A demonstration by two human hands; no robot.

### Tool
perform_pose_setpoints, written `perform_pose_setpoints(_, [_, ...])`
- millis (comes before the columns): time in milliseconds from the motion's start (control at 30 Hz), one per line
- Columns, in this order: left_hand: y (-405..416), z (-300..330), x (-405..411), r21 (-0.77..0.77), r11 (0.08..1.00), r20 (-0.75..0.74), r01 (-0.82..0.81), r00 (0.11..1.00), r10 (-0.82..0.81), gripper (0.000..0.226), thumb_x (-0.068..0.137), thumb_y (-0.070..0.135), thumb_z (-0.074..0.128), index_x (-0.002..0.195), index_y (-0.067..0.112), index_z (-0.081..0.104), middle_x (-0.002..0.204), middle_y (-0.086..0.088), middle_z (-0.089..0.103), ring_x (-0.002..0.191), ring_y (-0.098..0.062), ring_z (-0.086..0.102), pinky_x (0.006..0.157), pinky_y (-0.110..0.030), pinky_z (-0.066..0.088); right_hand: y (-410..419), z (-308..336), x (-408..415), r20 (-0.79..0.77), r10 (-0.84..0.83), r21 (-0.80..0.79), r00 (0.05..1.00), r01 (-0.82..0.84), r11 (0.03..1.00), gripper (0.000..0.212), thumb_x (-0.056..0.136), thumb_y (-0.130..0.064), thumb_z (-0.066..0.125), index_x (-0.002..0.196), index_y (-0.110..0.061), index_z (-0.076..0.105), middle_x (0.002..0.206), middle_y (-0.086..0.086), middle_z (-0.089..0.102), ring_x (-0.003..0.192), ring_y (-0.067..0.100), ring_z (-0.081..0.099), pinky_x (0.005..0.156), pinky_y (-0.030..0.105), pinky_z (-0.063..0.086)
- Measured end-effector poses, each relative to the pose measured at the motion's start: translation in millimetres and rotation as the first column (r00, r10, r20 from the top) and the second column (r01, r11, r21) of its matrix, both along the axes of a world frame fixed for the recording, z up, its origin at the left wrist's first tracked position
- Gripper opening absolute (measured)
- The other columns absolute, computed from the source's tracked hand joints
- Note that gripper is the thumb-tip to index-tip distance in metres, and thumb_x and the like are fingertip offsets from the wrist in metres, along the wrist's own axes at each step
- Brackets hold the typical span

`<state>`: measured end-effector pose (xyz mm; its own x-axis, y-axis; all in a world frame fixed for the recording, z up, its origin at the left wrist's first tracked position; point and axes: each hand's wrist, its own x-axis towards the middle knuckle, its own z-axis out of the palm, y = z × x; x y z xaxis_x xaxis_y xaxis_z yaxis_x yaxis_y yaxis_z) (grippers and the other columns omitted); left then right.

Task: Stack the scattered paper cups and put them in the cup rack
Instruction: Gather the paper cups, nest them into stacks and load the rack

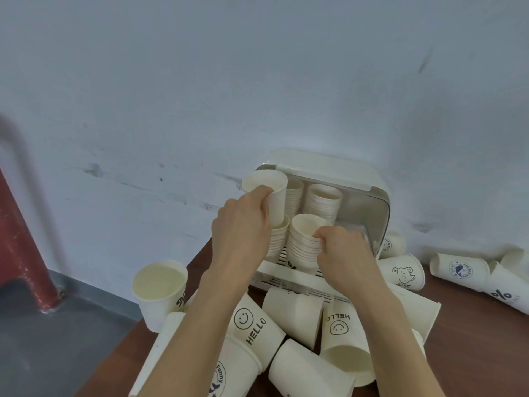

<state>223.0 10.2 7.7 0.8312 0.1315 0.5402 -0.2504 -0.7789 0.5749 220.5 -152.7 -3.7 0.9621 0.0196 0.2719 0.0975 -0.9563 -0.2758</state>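
A: Nearest the lens, loose white paper cups (292, 313) lie tumbled on the brown wooden bench (472, 339), in front of the white plastic cup rack with its clear flip-up lid (329, 170).

B: Any print legible?

A: Two say "HELLO" beside a smiley; one right of the rack carries a bear drawing (403, 274); another near the bottom edge reads "Funny".

B: And the hands?

A: My left hand (243, 224) curls round a single plain white cup (267, 193) held mouth up above the rack's front-left stack, probably lining it up to nest. My right hand (343, 253) pinches the rim of the front-right stack of nested white cups (306, 242), I'd guess to steady it.

B: Much remaining?

A: Four stacks stand in the rack; plenty of cups surround it.
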Motion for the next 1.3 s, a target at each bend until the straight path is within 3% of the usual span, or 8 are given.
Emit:
perform_pose_setpoints(133, [-0.7, -6.0, 0.9, 0.144, 0.989, -0.104, -0.046, 0.993, 0.061, 0.030, 0.103, 0.024, 0.029, 0.120, 0.028, 0.053, 0.094, -0.006, 0.062, 0.080, -0.026, 0.044, 0.065, -0.035, 0.039, -0.3, -0.3, -1.6, -0.022, 0.017, -0.019, 1.000, -0.018, 1.000, 0.043, 0.088, -0.007, 0.041, 0.126, -0.021, 0.056, 0.117, 0.011, 0.063, 0.106, 0.035, 0.055, 0.080, 0.040, 0.046])
perform_pose_setpoints(267, [-3.4, -11.3, 1.5, 0.179, 0.983, -0.180, -0.033, 0.981, 0.066, 0.026, 0.101, 0.017, 0.033, 0.117, 0.025, 0.051, 0.097, -0.006, 0.060, 0.082, -0.024, 0.043, 0.070, -0.038, 0.044, -1.5, -1.9, 0.2, -0.021, 0.010, -0.014, 1.000, -0.010, 1.000, 0.038, 0.091, -0.014, 0.043, 0.125, -0.023, 0.056, 0.113, 0.011, 0.064, 0.104, 0.034, 0.056, 0.079, 0.040, 0.047])
perform_pose_setpoints(433, [-5.6, -17.1, 2.3, 0.211, 0.977, -0.261, -0.013, 0.963, 0.069, 0.026, 0.098, 0.012, 0.038, 0.114, 0.026, 0.052, 0.092, -0.005, 0.056, 0.080, -0.024, 0.043, 0.067, -0.035, 0.038, -2.2, -3.9, 1.1, -0.027, 0.006, 0.017, 1.000, -0.006, 1.000, 0.030, 0.090, -0.020, 0.048, 0.118, -0.023, 0.058, 0.099, 0.007, 0.068, 0.101, 0.031, 0.059, 0.079, 0.040, 0.050])
perform_pose_setpoints(767, [-11.0, -11.8, -5.3, 0.258, 0.966, -0.274, 0.017, 0.960, 0.056, 0.025, 0.093, 0.013, 0.041, 0.113, 0.019, 0.056, 0.086, -0.002, 0.047, 0.080, -0.025, 0.043, 0.069, -0.035, 0.041, -10.1, -9.6, 8.0, 0.031, -0.043, 0.040, 0.999, 0.042, 0.998, 0.026, 0.084, -0.026, 0.057, 0.110, -0.025, 0.060, 0.100, 0.006, 0.067, 0.101, 0.034, 0.059, 0.076, 0.037, 0.046])
perform_pose_setpoints(900, [-9.6, -12.3, -6.1, 0.297, 0.955, -0.243, 0.018, 0.968, 0.057, 0.025, 0.092, 0.012, 0.047, 0.114, 0.020, 0.055, 0.084, 0.000, 0.045, 0.078, -0.022, 0.044, 0.066, -0.034, 0.039, -15.6, -9.9, 9.3, 0.060, -0.089, 0.029, 0.994, 0.087, 0.996, 0.021, 0.086, -0.020, 0.057, 0.107, -0.021, 0.061, 0.097, 0.007, 0.067, 0.099, 0.034, 0.058, 0.069, 0.033, 0.038])
perform_pose_setpoints(1100, [-10.2, -12.8, -6.1, 0.325, 0.945, -0.233, 0.033, 0.972, 0.046, 0.020, 0.091, 0.014, 0.049, 0.111, 0.019, 0.054, 0.084, -0.001, 0.045, 0.078, -0.022, 0.044, 0.066, -0.034, 0.039, -24.2, -11.9, 12.4, 0.091, -0.279, 0.040, 0.956, 0.277, 0.960, 0.025, 0.087, -0.007, 0.051, 0.111, -0.012, 0.058, 0.104, 0.017, 0.062, 0.098, 0.038, 0.056, 0.067, 0.034, 0.037])
perform_pose_setpoints(1300, [-7.1, -16.2, -1.8, 0.344, 0.939, -0.222, 0.024, 0.973, 0.057, 0.017, 0.092, 0.013, 0.046, 0.107, 0.019, 0.054, 0.079, 0.001, 0.042, 0.074, -0.021, 0.043, 0.064, -0.033, 0.038, -30.7, -9.5, 26.4, 0.072, -0.336, 0.020, 0.939, 0.336, 0.942, 0.027, 0.088, -0.005, 0.051, 0.115, -0.008, 0.054, 0.110, 0.019, 0.060, 0.103, 0.040, 0.056, 0.070, 0.036, 0.038])
